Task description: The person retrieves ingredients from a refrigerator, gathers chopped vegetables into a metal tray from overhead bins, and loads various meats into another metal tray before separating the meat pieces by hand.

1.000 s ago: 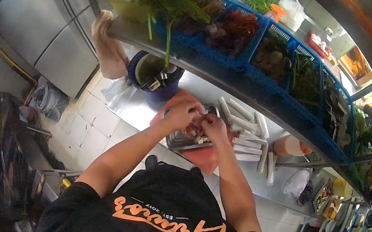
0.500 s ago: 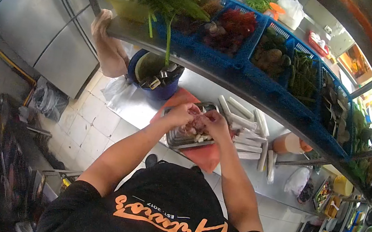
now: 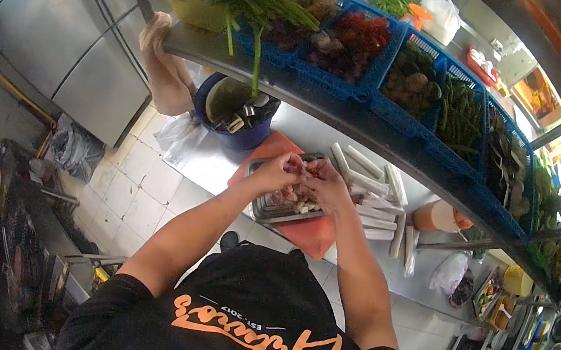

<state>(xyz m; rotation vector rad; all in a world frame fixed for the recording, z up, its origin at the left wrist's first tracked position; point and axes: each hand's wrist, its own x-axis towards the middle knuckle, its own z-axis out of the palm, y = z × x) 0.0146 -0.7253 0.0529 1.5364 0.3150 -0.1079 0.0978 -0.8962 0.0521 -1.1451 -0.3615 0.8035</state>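
Observation:
Over a metal tray (image 3: 257,206) my left hand (image 3: 279,171) and my right hand (image 3: 328,184) meet, fingers curled in, with a piece of raw meat (image 3: 304,175) pinched between them. More pinkish raw meat and some pale chunks (image 3: 303,207) lie in the tray below; my hands cover part of it. Under the tray is an orange-red cutting board (image 3: 309,237), its corners sticking out. Just right of my right hand lie several white wrapped sticks (image 3: 375,223), some side by side and others at angles.
A shelf with blue baskets (image 3: 339,88) of vegetables crosses above the steel counter (image 3: 187,157). Long green stalks (image 3: 256,60) hang over its edge. A blue bucket (image 3: 245,139) with utensils stands left, and an orange-filled container (image 3: 434,217) right.
My hands have lifted slightly and shifted a little over the tray, the fingers curling closer together around the meat. The tray and sticks stay in place.

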